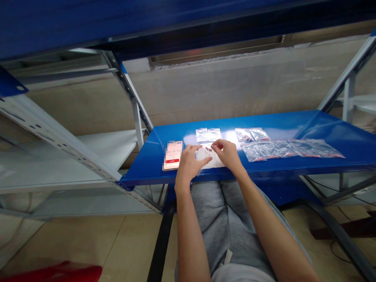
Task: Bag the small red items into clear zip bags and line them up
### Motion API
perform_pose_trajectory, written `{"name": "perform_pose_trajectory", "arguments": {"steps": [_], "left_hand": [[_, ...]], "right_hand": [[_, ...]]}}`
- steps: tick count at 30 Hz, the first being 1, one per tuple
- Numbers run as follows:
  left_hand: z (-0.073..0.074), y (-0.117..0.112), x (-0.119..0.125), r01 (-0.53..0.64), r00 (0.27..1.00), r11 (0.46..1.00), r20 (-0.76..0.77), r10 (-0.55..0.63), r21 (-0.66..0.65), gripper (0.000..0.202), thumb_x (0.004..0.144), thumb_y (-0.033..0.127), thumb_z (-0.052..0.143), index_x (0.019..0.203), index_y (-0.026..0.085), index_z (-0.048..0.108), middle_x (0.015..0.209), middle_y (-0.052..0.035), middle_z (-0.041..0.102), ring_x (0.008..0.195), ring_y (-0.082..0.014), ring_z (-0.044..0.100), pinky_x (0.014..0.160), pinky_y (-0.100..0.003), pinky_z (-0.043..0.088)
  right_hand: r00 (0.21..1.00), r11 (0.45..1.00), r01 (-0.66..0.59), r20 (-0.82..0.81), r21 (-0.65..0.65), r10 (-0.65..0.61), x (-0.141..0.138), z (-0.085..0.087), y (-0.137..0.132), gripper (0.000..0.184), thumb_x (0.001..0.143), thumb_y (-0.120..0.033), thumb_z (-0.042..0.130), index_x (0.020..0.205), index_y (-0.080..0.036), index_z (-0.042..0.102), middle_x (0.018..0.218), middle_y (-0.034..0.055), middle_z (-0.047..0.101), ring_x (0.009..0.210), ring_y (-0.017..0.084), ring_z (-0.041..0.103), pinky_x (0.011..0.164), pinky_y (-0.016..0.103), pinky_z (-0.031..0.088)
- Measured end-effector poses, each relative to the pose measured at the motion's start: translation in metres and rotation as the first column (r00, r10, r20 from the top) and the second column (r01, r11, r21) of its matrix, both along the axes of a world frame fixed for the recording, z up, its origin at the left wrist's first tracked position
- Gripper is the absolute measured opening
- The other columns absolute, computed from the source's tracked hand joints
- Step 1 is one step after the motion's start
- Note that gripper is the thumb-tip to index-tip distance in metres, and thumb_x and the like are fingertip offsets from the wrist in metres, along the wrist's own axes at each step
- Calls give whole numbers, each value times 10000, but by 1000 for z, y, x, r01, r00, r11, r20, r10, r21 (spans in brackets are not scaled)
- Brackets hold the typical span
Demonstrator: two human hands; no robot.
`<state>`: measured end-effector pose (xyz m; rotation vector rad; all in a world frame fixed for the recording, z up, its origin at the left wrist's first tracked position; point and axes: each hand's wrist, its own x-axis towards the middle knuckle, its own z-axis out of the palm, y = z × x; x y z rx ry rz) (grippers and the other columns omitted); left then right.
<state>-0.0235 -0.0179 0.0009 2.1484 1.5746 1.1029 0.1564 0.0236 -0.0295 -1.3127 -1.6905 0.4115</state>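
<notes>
The left hand (190,166) and right hand (227,153) sit half-curled on a clear plastic bag (209,156), their grip unclear, on a glossy blue steel shelf (143,174). A phone (172,155) lies left of the fingers, flat plastic bags (292,149) right, before a concrete wall (205,94).

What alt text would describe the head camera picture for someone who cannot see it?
A person's left hand and right hand rest on a clear plastic bag on a blue metal shelf. A phone lies to the left; more clear bags with red contents lie beyond and to the right.
</notes>
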Motion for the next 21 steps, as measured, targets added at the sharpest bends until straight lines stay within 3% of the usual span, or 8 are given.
{"name": "perform_pose_trajectory", "arguments": {"steps": [3,8,15,21], "left_hand": [[1,0,2,36,998,998,55,-34,-50,487,798,330,861,1245,209,708,1176,-93,747,1112,-265,704,1010,-415,546],[0,0,4,62,992,993,112,-51,-96,511,800,364,861,1270,247,699,1208,-86,772,1147,-281,719,1005,-434,567],[-1,2,5,103,987,989,136,-89,-101,526,801,383,853,1280,236,694,1216,-76,772,1141,-264,720,999,-410,567],[-1,2,6,94,987,990,140,-79,-104,530,799,392,851,1279,227,698,1166,-77,780,1096,-251,726,989,-396,565]], "right_hand": [[988,992,-109,-118,-62,101,8,13,-6,205,881,-374,658,812,-198,737,686,17,660,678,183,567,679,307,391],[950,949,-289,-161,-128,268,10,22,-11,277,876,-431,634,822,-183,746,624,-13,591,610,152,482,601,290,330],[926,916,-365,-171,-168,337,9,23,-13,358,873,-489,625,832,-161,763,564,-46,438,575,125,359,547,285,229],[906,899,-405,-203,-167,370,12,22,-11,416,862,-522,619,832,-132,761,603,-26,488,580,119,358,549,289,239]]}}
